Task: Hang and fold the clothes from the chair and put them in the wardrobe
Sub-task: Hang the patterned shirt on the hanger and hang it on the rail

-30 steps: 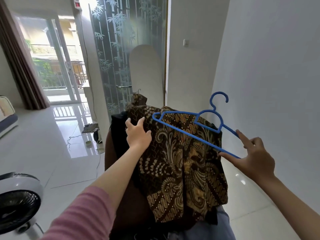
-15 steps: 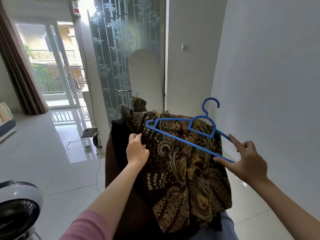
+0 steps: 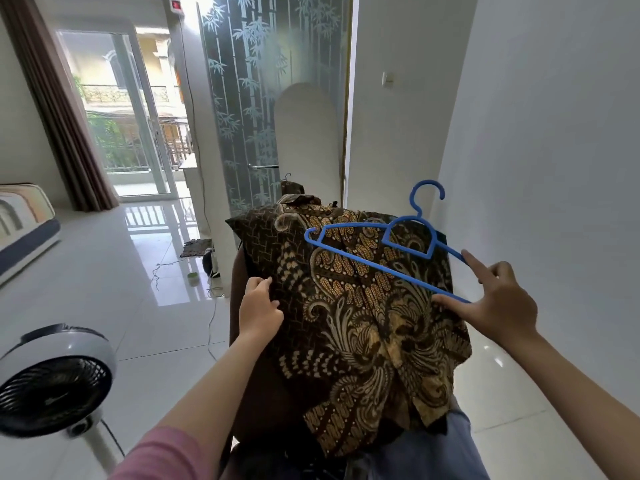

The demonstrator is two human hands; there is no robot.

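Right hand (image 3: 498,303), right of frame centre: thumb and fingers pinched on the end of a blue plastic clothes hanger (image 3: 377,245), index finger extended along its upper arm. Hanger tilts, hook up, over a brown-and-gold batik shirt (image 3: 356,313). Left hand (image 3: 259,306), centre frame: fingers curled onto the shirt's left edge, gripping fabric. Shirt draped over a dark brown chair back (image 3: 256,386), centre. Bluish garment (image 3: 433,448) below it, bottom edge. White floor fan (image 3: 52,379) lower left.
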